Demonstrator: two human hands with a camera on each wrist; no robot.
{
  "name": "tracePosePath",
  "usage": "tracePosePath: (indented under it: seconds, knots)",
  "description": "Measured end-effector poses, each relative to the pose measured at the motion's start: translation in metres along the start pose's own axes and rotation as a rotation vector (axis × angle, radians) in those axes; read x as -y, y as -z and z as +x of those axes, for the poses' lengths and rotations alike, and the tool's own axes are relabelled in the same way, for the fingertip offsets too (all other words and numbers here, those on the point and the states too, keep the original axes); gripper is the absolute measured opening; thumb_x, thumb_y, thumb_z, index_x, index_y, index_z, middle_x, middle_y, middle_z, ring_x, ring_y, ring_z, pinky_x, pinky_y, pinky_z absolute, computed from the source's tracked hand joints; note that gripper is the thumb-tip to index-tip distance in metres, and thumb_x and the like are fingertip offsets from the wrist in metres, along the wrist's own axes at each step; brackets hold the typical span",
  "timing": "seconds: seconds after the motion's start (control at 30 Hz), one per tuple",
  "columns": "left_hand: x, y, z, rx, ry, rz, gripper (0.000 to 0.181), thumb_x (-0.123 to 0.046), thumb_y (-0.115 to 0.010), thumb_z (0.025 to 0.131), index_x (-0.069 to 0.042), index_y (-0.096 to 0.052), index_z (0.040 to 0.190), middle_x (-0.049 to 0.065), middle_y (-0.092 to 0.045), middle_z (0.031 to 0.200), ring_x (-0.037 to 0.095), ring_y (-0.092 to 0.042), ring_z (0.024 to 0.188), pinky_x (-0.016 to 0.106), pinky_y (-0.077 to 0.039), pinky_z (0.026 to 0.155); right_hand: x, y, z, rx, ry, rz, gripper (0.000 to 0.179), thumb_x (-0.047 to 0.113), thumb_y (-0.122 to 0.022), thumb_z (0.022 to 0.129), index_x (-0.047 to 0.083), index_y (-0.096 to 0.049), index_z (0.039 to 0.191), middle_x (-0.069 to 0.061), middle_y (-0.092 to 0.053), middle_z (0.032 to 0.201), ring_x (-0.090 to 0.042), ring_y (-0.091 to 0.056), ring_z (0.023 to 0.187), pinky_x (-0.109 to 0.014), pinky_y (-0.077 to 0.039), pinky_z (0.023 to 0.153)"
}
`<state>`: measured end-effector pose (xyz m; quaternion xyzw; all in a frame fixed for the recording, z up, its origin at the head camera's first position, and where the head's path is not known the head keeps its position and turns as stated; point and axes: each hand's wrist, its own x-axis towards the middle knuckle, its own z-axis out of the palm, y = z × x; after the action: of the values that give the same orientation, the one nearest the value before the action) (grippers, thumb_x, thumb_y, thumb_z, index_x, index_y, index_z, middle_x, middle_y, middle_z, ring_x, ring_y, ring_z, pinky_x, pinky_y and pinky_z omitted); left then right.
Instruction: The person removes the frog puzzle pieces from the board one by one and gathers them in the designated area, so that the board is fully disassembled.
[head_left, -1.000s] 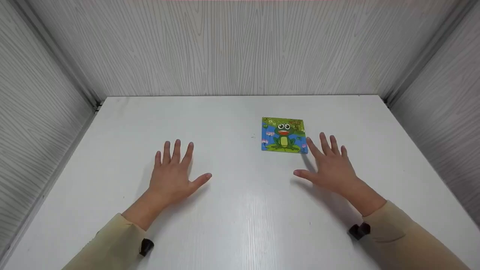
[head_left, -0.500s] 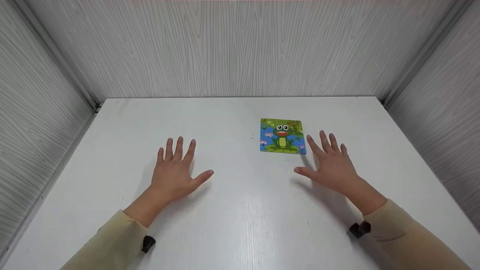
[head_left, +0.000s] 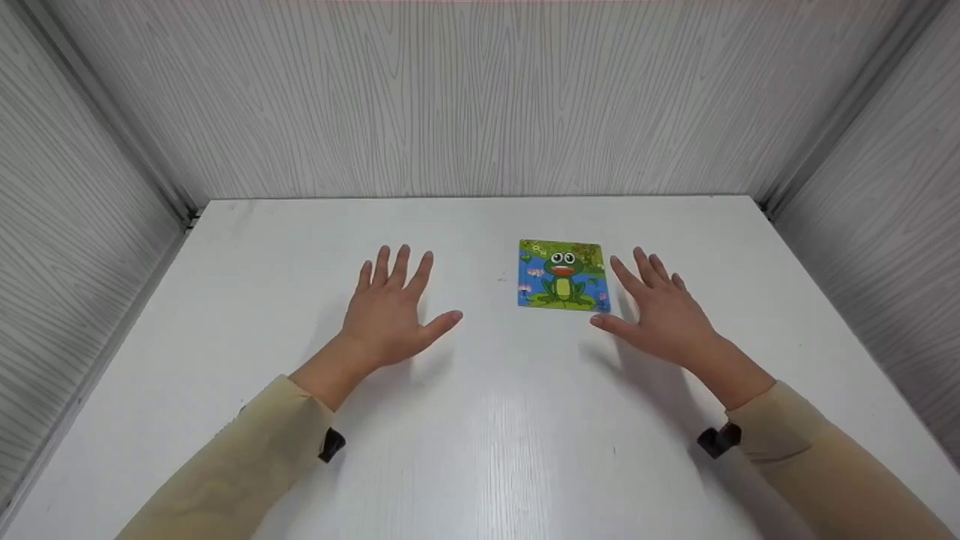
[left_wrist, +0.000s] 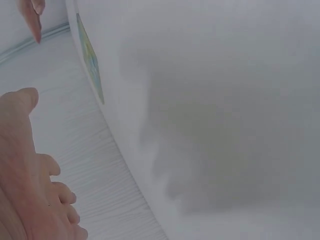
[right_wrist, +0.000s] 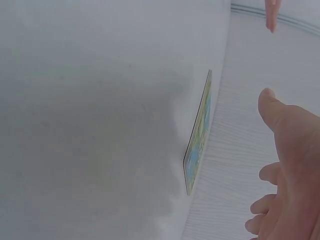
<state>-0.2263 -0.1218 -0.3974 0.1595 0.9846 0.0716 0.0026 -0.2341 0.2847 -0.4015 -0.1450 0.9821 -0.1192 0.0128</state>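
A square frog picture puzzle [head_left: 562, 276], green and blue, lies flat on the white table [head_left: 480, 435], right of the middle. My right hand [head_left: 664, 311] hovers palm down beside its lower right corner, fingers spread and holding nothing. Left of the puzzle, across a gap of bare table, my left hand [head_left: 390, 311] is also raised with fingers spread and nothing in it. In the left wrist view the puzzle [left_wrist: 90, 60] shows as a narrow slanted strip. The right wrist view has the puzzle [right_wrist: 198, 132] nearly edge-on, its thin board visible.
A pale wood-grain wall [head_left: 480, 97] rises behind the table's back edge. Similar side panels stand at the left [head_left: 60, 225] and the right [head_left: 885, 172]. Each sleeve carries a small black piece near the wrist.
My left hand has moved right and forward, closer to the puzzle. The right hand has shifted slightly forward. The puzzle still lies on the table, and the view has tilted a little.
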Motion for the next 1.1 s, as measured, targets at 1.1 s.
tracePosePath:
  seconds: [1.1]
  knots:
    - [-0.087,-0.046,0.122,0.199,-0.181,-0.111,0.086,-0.068,-0.044,0.104,-0.020,-0.022,0.171,0.010,-0.017,0.177,0.036,-0.008,0.163,0.045,-0.009,0.130,-0.026,-0.020,0.072,0.197,-0.033,0.133,0.091,0.061,-0.066,0.099,0.014,-0.030,0.169,-0.013,-0.014,0.176,-0.045,-0.022,0.157,-0.060,-0.025,0.123]
